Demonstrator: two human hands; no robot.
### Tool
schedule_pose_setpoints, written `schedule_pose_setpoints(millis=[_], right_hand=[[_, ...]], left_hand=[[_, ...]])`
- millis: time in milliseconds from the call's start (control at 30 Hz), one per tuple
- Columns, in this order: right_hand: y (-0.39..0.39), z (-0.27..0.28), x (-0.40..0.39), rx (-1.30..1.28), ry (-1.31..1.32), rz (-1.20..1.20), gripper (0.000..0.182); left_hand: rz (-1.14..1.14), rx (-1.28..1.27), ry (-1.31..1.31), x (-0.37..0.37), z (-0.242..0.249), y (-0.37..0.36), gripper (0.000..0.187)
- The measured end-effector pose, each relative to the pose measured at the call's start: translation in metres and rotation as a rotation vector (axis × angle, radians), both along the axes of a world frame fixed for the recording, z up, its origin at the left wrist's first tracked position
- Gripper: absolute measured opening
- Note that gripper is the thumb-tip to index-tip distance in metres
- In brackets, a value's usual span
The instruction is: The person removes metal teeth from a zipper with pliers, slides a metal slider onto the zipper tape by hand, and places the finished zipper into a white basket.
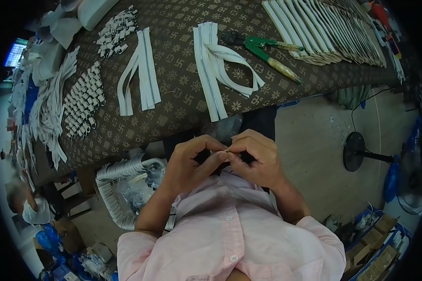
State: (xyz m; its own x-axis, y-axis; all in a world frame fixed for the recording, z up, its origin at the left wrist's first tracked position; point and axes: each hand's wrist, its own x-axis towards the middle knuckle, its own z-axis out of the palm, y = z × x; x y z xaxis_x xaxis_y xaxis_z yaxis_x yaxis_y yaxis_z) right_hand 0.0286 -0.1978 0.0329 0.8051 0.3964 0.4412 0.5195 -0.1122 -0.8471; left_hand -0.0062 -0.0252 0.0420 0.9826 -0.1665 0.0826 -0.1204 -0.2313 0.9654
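Small piece (226, 151): one, tiny, with a brassy glint; held between the fingertips of both hands, in front of the pink shirt (211, 225) and just off the near edge of the surface (173, 61). Too small and covered to identify.

Left hand (192, 164): thumb and forefinger closed in a pinch; grip on the small piece.

Right hand (258, 159): likewise pinched, its fingertips meeting those of the left; grip on the same piece.

Surface: covered in dark patterned cloth. Upon it, left to right:
- Pale loose strips (56, 103), a tangled bundle along the left end.
- Small pale pieces with metal parts, in two lots: close-set rows (84, 99) and, farther back, a looser heap (117, 30).
- White zipper strips, two groups: one (146, 70) beside the heap, the other (208, 70) nearer the middle, with a strip curling out to its right.
- Pliers (266, 57), green handles, worn toward the ends; handles spread, head beside the second zipper group.
- Flat pale-edged strips (323, 33), a long overlapping row at the right.

Below the surface: white woven basket (105, 187), clear plastic inside, left of the left forearm; black round base (354, 151) on the floor at right.
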Motion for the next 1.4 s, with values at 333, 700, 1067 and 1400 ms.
schedule_pose_setpoints(millis=[333, 700, 1067, 1400], right_hand=[[-0.011, -0.003, 0.021, 0.073, 0.355, 0.200, 0.002], [-0.070, -0.016, 0.168, -0.961, -0.390, -0.321, 0.081], [-0.079, -0.024, 0.175, -1.238, -0.364, -0.268, 0.052], [-0.058, -0.024, -0.002, -0.360, 0.012, -0.036, 0.046]], left_hand=[[0.118, -0.208, 0.270, -0.008, -0.011, -0.012, 0.019], [0.018, -0.618, 0.464, -0.004, -0.021, -0.004, 0.021], [0.222, -0.682, 0.437, -0.014, -0.024, 0.004, 0.018], [0.291, -0.753, 0.471, -0.013, -0.039, 0.015, 0.016]])
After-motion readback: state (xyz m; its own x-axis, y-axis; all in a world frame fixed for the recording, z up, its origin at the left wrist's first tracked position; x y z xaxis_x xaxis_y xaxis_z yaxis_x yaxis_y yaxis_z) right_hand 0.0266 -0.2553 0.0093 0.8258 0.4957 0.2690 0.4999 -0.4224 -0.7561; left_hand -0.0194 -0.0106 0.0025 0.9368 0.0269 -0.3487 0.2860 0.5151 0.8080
